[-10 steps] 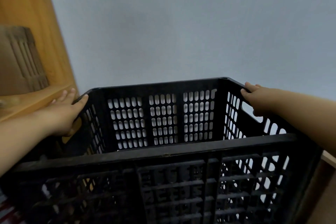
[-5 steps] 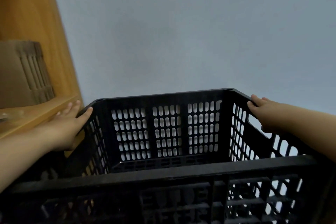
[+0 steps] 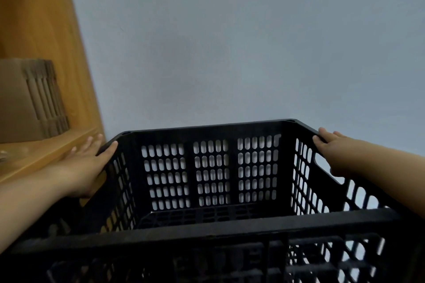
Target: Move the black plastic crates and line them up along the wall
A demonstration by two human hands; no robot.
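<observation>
The pale blue-grey wall (image 3: 230,41) is seen filling most of the view, straight ahead. Below it, the black plastic crate (image 3: 207,228) is held up close to the camera, its far side turned to the wall and its near rim cutting across the bottom of the picture. Whether the far side touches the wall cannot be told, and what lies under the crate is hidden. Its slotted sides and grid floor are seen bare.

On the left, a tall wooden panel (image 3: 46,30) is set against the wall, with a wooden shelf (image 3: 46,151) running out from its foot, just beside the crate's left side. A cardboard box (image 3: 20,103) is stood on that shelf, well back from the crate.

Now the hands. The left hand (image 3: 85,165) is laid flat against the outside of the crate's left side, fingers straight and spread, the thumb placed over the top rim near the far left corner. The right hand (image 3: 333,151) is clasped on the right rim near the far right corner, just above the handle slot, with the rim held between curled fingers and thumb.
</observation>
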